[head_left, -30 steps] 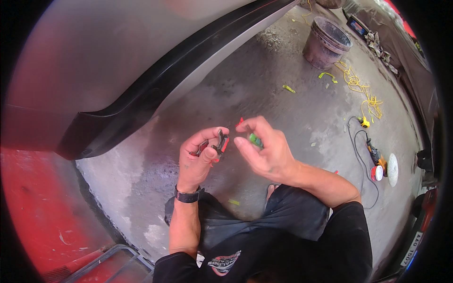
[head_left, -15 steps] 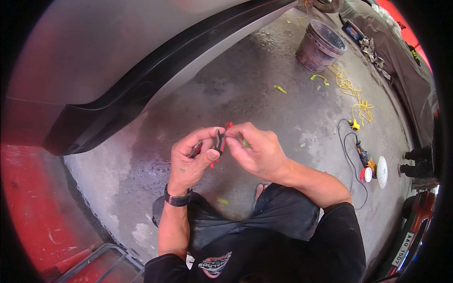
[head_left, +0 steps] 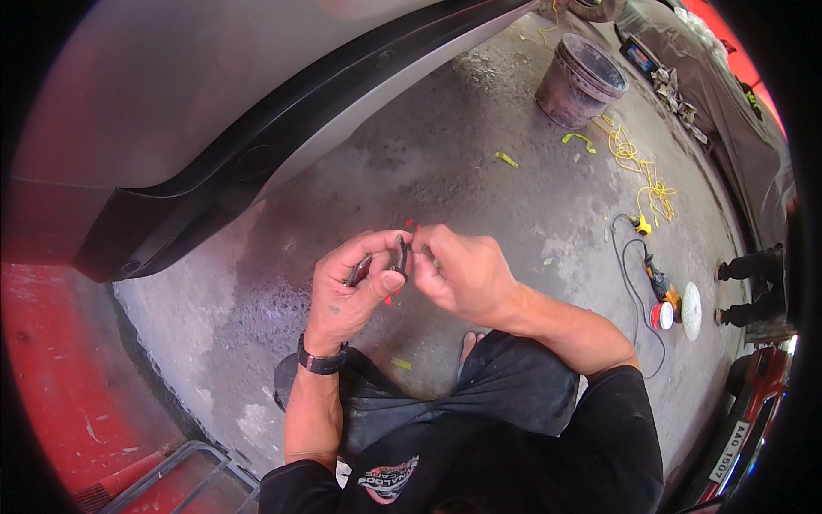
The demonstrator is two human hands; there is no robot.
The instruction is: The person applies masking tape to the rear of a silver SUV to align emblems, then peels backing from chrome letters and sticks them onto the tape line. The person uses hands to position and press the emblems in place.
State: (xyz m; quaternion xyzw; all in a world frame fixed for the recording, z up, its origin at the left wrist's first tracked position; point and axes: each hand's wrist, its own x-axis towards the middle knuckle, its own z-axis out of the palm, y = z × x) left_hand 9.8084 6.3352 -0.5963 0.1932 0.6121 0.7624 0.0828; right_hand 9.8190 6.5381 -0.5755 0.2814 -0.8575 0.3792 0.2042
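Observation:
My left hand (head_left: 338,300), with a black watch on its wrist, is closed on a small dark glossy curved piece (head_left: 402,257), pinched between thumb and fingers. Another dark part (head_left: 359,271) shows inside the palm; I cannot tell whether the two are joined. Bits of bright red strip (head_left: 389,300) show along the piece's edge. My right hand (head_left: 467,272) is closed too, its thumb and forefinger pinching at the piece's right side, where red also shows. What lies between those fingertips is hidden, and a trace of green shows by them.
A grey car body with black lower trim (head_left: 248,167) spans the upper left. On the concrete stand a dirty bucket (head_left: 569,103), a yellow cord (head_left: 655,193) and an orange power tool (head_left: 664,287) beside a white round pad (head_left: 692,312). Another person's dark-clad legs (head_left: 758,287) are at right.
My right hand has turned slightly and its fingers have curled tighter beside the dark piece. The piece has tilted a little in my left hand. At right, the other person's legs have shifted.

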